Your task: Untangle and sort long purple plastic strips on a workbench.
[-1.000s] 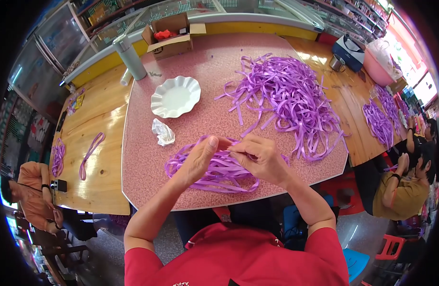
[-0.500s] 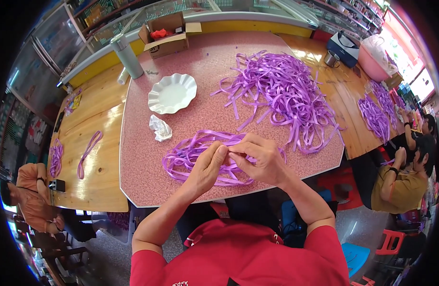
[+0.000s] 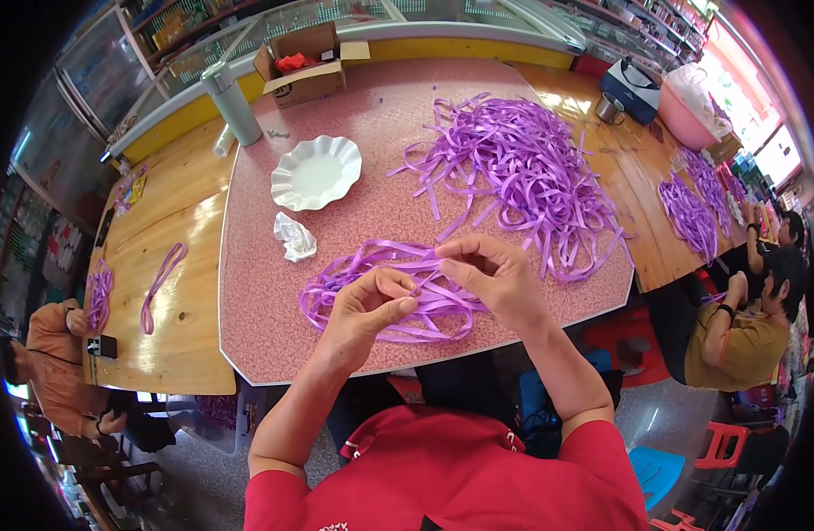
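I note a pink speckled table point(image 3: 398, 203) at centre, wooden table point(image 3: 190, 292) left, glass cabinet point(image 3: 102, 84) far left. Near right: grey floor point(image 3: 668, 427), blue stool point(image 3: 656, 475), red stool point(image 3: 724, 445). Bright opening point(image 3: 776, 152) far right.

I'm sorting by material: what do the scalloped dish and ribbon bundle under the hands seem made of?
Scalloped dish: perhaps ceramic or plastic, smooth, by its even white surface. Ribbon bundle: probably satiny synthetic fabric, from the sheen along its flat strips.
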Tool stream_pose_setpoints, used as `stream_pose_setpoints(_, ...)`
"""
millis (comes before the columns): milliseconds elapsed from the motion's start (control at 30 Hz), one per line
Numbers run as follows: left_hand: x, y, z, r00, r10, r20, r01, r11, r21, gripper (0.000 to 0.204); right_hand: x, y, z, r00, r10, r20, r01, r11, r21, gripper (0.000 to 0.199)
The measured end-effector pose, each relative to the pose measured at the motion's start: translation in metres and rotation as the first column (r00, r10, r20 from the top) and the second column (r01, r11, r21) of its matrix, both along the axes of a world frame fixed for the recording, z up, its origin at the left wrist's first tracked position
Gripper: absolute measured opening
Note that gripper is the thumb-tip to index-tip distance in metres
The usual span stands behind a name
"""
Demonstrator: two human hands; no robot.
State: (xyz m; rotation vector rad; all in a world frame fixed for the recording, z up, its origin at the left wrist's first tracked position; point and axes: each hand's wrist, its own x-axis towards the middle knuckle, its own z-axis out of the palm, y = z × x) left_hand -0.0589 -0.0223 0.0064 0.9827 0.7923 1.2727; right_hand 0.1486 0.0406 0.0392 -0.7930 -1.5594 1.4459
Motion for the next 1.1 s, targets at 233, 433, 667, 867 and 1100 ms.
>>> stream_pose_setpoints(233, 0.011, -0.002, -0.002, 0.973, 0.225, 0.057, -0.232, 0.954, 0.189, 0.013, -0.016, -0.017, -0.023, 0.999, 0.049, 0.002, -0.049, 0.994, -0.096, 0.012)
stream_pose_setpoints(433, 0.005, 0.007, 0.009, 0.469, 0.706, -0.530, 0.097, 0.556, 0.826, 0.017, -0.019, -0.010, -0.027, 0.999, 0.048, 0.025, -0.044, 0.986, -0.159, 0.013)
stream_pose_setpoints(667, 0.010, 0.003, 0.005, 0.518, 0.649, -0.557, 0.006, 0.649, 0.761, 0.014, -0.022, -0.016, -0.023, 0.981, -0.007, -0.194, -0.054, 0.949, -0.310, 0.013)
stream_pose_setpoints(867, 0.019, 0.002, -0.012, 0.988, 0.121, 0.096, -0.124, 0.992, 0.018, 0.014, -0.026, -0.016, -0.035, 0.988, -0.154, -0.017, 0.145, 0.876, 0.459, 0.008)
stream_pose_setpoints(1100, 0.013, 0.005, -0.007, 0.935, 0.025, 0.353, 0.049, 0.978, -0.201, 0.012, -0.014, -0.002, -0.022, 0.963, -0.244, 0.119, 0.005, 0.454, 0.891, 0.026)
